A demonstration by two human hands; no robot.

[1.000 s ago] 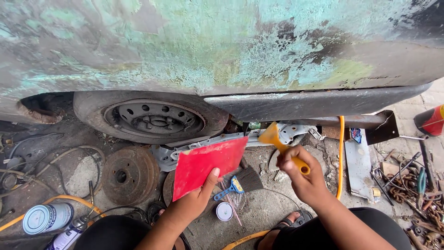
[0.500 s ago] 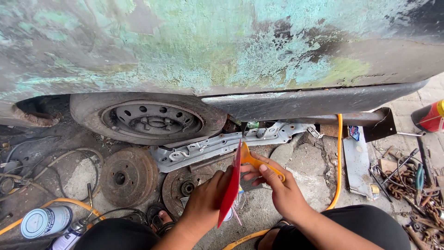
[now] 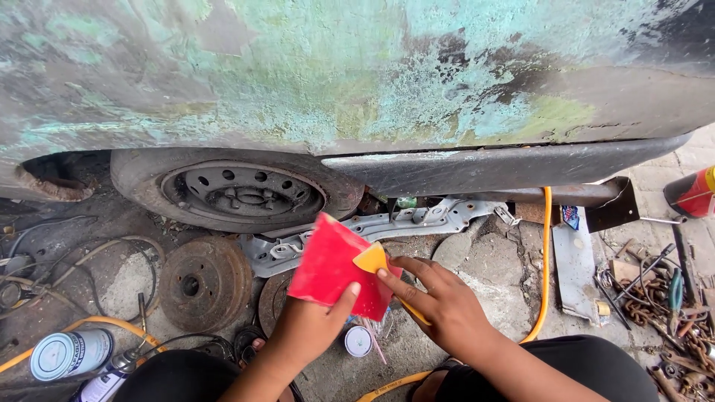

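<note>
My left hand holds a red square plastic card by its lower edge, the thumb pressed on its face. My right hand grips a yellow putty scraper and its blade lies against the card's right side. Both hands are low in the head view, in front of a sanded car body panel with patches of green and grey. A small round open tin lies on the ground just under the card.
A wheel with a steel rim lies under the car. A rusty brake drum and a grey metal bracket are beside it. A yellow hose runs right. Cans sit lower left; tools and chain lie right.
The red card has turned from edge-on to face up and risen slightly. My right hand moved the scraper blade onto the card's right side.
</note>
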